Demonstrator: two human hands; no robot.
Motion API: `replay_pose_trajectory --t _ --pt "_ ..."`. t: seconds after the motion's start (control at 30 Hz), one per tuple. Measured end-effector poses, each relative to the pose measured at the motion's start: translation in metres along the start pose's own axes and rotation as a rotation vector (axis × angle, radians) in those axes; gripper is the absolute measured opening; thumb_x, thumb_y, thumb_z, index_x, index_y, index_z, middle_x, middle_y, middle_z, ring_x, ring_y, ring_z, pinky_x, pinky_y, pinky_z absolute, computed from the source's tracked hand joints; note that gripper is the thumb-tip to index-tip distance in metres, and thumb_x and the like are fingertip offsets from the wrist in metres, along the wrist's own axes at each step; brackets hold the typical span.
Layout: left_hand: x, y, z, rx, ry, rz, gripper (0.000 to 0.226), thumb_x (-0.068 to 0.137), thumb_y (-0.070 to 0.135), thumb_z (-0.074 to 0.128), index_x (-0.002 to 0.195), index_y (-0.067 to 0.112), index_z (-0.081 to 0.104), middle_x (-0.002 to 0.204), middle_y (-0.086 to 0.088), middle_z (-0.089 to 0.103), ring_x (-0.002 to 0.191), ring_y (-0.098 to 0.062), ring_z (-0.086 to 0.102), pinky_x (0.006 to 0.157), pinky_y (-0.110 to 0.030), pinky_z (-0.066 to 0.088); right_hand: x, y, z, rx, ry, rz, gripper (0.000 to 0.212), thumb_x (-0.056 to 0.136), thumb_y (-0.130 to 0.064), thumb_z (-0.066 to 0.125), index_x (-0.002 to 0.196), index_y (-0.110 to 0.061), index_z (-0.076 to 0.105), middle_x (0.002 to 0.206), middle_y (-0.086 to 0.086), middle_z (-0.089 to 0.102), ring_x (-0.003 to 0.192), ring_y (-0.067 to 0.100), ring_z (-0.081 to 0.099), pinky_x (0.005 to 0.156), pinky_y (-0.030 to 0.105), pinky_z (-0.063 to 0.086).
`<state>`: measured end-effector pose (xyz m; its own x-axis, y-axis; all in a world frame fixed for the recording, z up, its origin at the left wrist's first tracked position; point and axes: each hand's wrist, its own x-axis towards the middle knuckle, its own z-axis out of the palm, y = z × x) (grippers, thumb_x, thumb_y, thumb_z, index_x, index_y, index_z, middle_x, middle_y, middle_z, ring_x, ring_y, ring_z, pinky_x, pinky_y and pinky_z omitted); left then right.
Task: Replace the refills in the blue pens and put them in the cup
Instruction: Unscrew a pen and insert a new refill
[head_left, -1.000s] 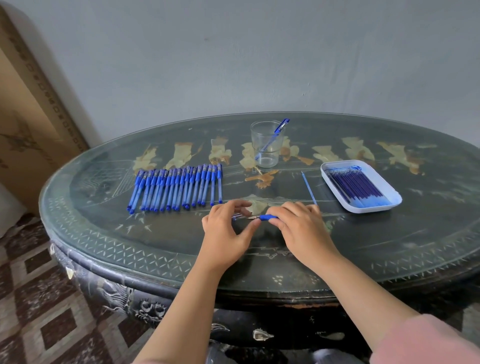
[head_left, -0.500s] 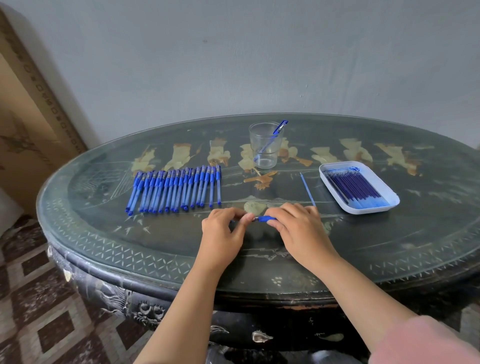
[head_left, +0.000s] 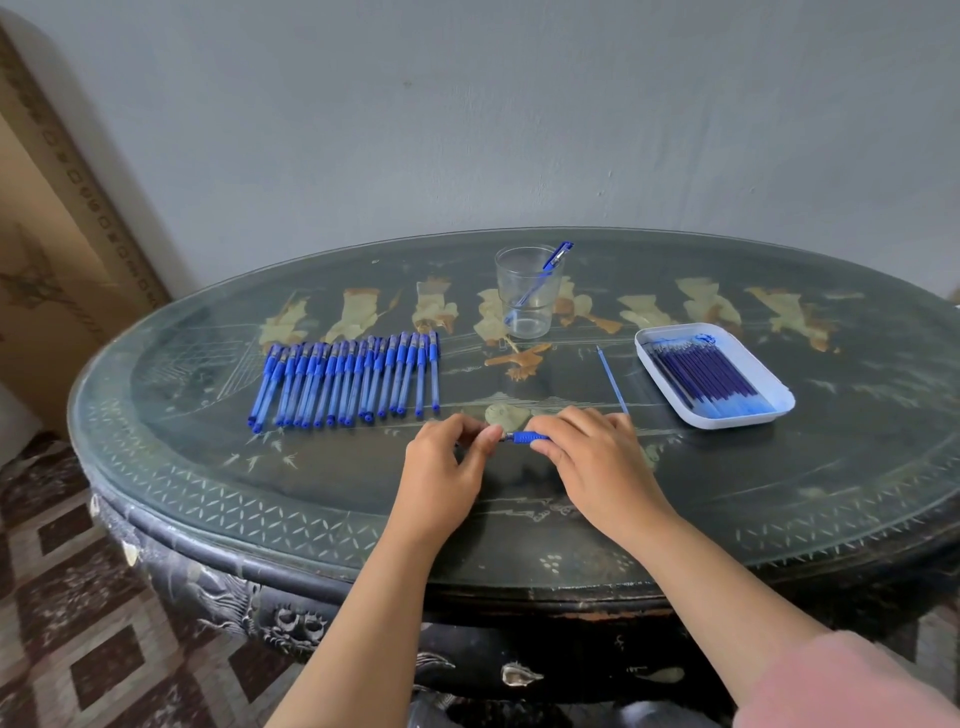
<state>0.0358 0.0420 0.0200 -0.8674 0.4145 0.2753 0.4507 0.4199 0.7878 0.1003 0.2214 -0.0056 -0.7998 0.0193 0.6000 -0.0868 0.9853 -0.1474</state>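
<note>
pens (head_left: 348, 382) left, cup (head_left: 524, 293) behind, tray (head_left: 714, 375) right

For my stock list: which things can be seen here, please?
table: one, dark, glass-topped, under everything
row of pens: over a dozen, blue, table's left
cup: one, clear, back centre
pen in cup: one, blue, leaning
tray: one, white, right side
refills: a bundle, dark blue, in the tray
loose refill: one, blue, left of the tray
held pen: one, blue, between both hands
left hand: pinches the held pen's tip end
right hand: grips its barrel

Soft even daylight – sharp focus – wide-angle bowing at edges
</note>
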Motion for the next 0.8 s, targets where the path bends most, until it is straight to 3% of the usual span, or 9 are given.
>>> replay_pose_trajectory --t 0.2,0.3,0.4,0.5,0.6,0.67,0.8 --pt "0.001 -0.0035 0.0017 0.023 0.0 0.035 0.034 0.095 0.041 0.05 0.077 0.016 0.065 0.071 0.004 0.063 0.076 -0.013 0.054 0.067 -0.017 0.039 -0.001 0.0 0.001 0.007 0.029 -0.028 0.025 0.098 -0.035 0.041 0.107 -0.027 0.063 0.089 -0.01 0.061 0.079 0.015 0.058 0.07 0.035 0.043" --pt "0.0012 -0.0008 0.0016 0.019 -0.001 0.011 0.036 0.096 0.04 0.051 0.076 0.015 0.067 0.069 0.008 0.064 0.075 -0.007 0.055 0.067 -0.018 0.038 -0.0011 0.0002 0.0014 0.015 0.033 -0.031 0.027 0.097 -0.035 0.041 0.107 -0.026 0.064 0.091 -0.01 0.062 0.08 0.015 0.059 0.07 0.034 0.042" --pt "-0.0011 0.0043 -0.0006 -0.044 -0.019 -0.022 0.035 0.087 0.053 0.055 0.087 0.022 0.07 0.079 0.013 0.068 0.082 -0.002 0.058 0.07 -0.01 0.039 -0.0007 0.0005 0.0007 0.013 0.015 -0.019 0.028 0.097 -0.036 0.04 0.109 -0.027 0.063 0.091 -0.011 0.061 0.081 0.015 0.06 0.07 0.033 0.041" --pt "-0.0029 0.0043 -0.0021 -0.145 0.002 -0.024 0.025 0.082 0.04 0.073 0.102 0.026 0.068 0.088 0.014 0.07 0.085 0.001 0.062 0.071 -0.01 0.045 -0.0007 0.0006 0.0005 0.014 0.01 -0.021 0.028 0.097 -0.036 0.039 0.109 -0.027 0.063 0.092 -0.011 0.061 0.08 0.015 0.059 0.07 0.033 0.041" --pt "-0.0032 0.0045 -0.0037 -0.172 0.019 0.01 0.01 0.085 0.022 0.074 0.094 0.021 0.07 0.082 0.01 0.07 0.07 -0.002 0.059 0.064 -0.013 0.044 -0.0002 0.0006 0.0013 0.002 0.024 -0.019 0.027 0.098 -0.035 0.039 0.107 -0.027 0.064 0.09 -0.011 0.06 0.078 0.015 0.059 0.068 0.033 0.04" --pt "-0.0027 0.0053 -0.004 -0.172 0.023 -0.002 0.005 0.087 0.024 0.071 0.087 0.019 0.071 0.076 0.009 0.069 0.061 -0.001 0.052 0.06 -0.012 0.04 -0.0004 0.001 0.0022 -0.004 0.029 -0.018 0.026 0.098 -0.035 0.04 0.107 -0.027 0.063 0.089 -0.011 0.06 0.078 0.015 0.059 0.068 0.032 0.038" --pt "-0.0015 0.0038 -0.0027 -0.136 0.033 -0.033 0.019 0.091 0.033 0.064 0.08 0.019 0.069 0.071 0.006 0.07 0.062 -0.002 0.055 0.061 -0.009 0.04 -0.0004 0.0013 0.0024 -0.003 0.037 -0.022 0.025 0.098 -0.034 0.041 0.107 -0.026 0.063 0.089 -0.01 0.06 0.078 0.015 0.059 0.068 0.031 0.037"
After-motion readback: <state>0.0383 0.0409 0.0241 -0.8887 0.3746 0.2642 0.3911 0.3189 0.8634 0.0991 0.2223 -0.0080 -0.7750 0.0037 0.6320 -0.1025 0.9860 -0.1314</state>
